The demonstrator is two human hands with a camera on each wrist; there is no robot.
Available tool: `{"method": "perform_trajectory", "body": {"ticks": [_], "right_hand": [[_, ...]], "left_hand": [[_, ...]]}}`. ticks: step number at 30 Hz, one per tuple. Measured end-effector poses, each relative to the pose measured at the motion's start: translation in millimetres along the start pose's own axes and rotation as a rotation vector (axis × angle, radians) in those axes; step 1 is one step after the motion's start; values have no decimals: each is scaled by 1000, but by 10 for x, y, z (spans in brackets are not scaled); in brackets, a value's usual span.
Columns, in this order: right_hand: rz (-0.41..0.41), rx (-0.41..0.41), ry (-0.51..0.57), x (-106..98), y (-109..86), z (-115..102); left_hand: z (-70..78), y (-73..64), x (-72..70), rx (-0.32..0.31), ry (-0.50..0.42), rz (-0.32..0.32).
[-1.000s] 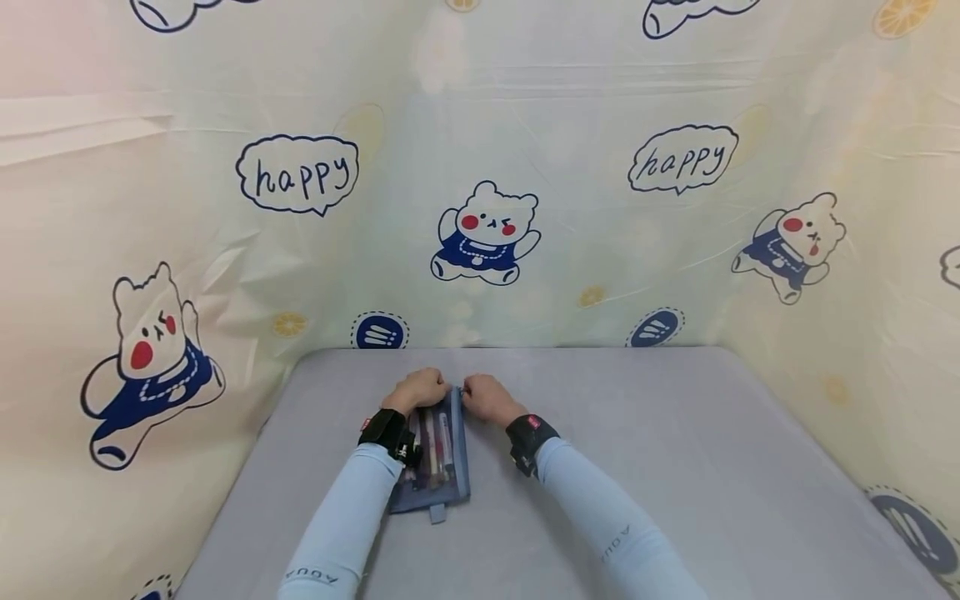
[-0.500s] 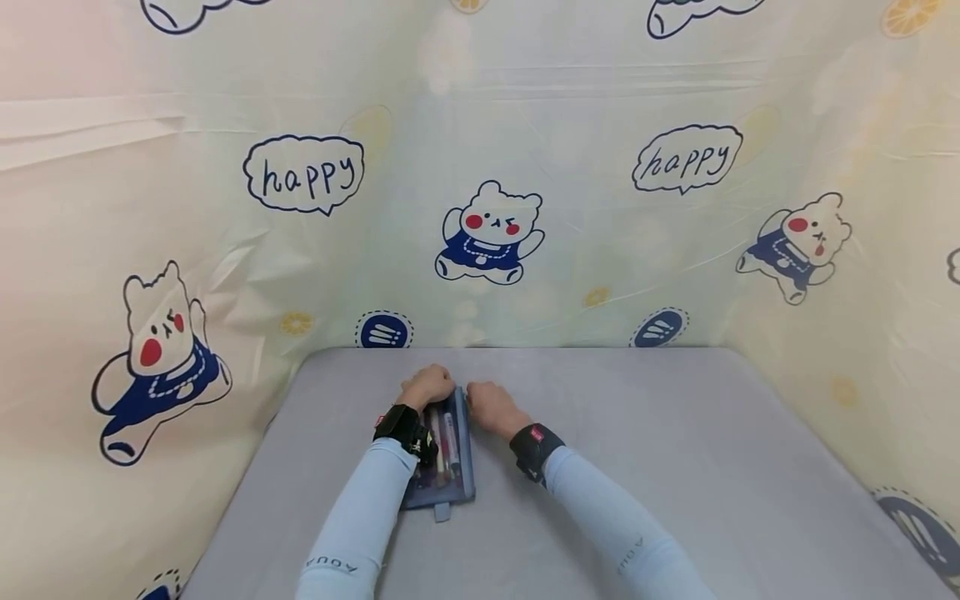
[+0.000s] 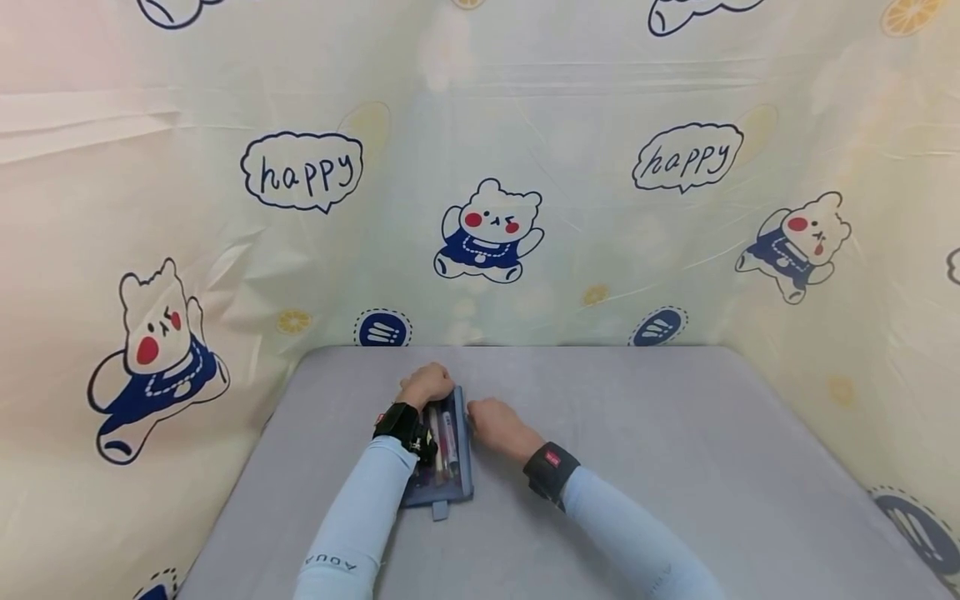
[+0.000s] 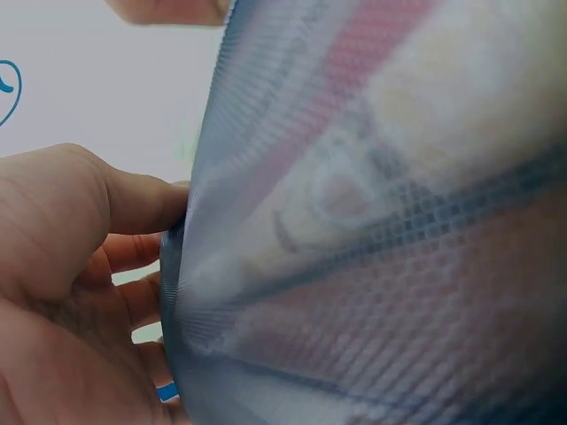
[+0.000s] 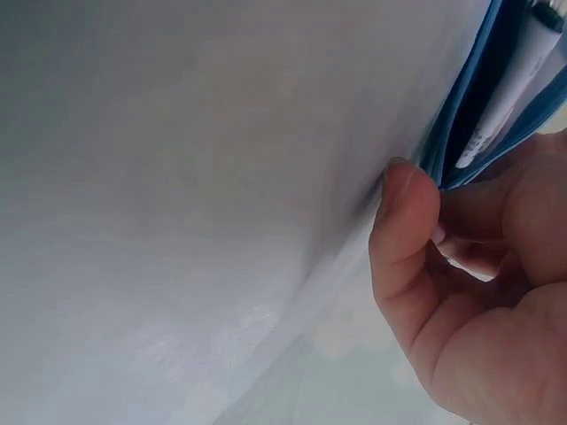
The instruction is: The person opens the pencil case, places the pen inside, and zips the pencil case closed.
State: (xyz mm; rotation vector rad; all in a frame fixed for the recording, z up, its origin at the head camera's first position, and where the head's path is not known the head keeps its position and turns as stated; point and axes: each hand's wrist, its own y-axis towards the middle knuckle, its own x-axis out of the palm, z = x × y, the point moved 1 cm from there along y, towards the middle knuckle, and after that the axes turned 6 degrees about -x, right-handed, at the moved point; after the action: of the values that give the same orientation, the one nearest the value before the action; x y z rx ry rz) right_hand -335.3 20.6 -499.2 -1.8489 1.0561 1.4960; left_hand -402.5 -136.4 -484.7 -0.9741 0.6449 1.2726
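A blue mesh pencil case (image 3: 463,458) with several pens (image 3: 450,437) showing through it lies on the table. At its far end my left hand (image 3: 426,385) grips the edge, thumb on one side and fingers behind, as the left wrist view shows. My right hand (image 3: 498,427) is at the case's right edge, its thumb and index finger pinched together at the zip line; the zip pull itself is hidden. Seen from the right wrist, the case's mouth (image 5: 456,115) gapes beside those fingertips, and a white marker (image 5: 509,97) with a dark cap shows inside.
The grey table (image 3: 637,467) stretches away on both sides of the case. A small fabric tab (image 3: 440,510) sticks out at the case's near end. Behind the table hangs a pale curtain (image 3: 585,167) printed with bears.
My right hand has come nearer along the case's right edge, away from the far corner. The left hand keeps its grip at the far end, having shifted slightly right with the case.
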Motion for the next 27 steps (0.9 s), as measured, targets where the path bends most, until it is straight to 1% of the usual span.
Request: {"method": "perform_trajectory", "body": {"ticks": [10, 17, 22, 27], "right_hand": [[-25, -115, -16, -63, -330, -59], [-75, -152, 36, -86, -532, -124], [-105, -182, -13, -123, -673, -230], [-152, -201, -56, -129, -815, -332]], "left_hand": [[34, 30, 17, -24, 39, -32], [75, -12, 29, -32, 47, -44], [75, -13, 34, -25, 52, -39], [83, -24, 31, -16, 31, -37]]}}
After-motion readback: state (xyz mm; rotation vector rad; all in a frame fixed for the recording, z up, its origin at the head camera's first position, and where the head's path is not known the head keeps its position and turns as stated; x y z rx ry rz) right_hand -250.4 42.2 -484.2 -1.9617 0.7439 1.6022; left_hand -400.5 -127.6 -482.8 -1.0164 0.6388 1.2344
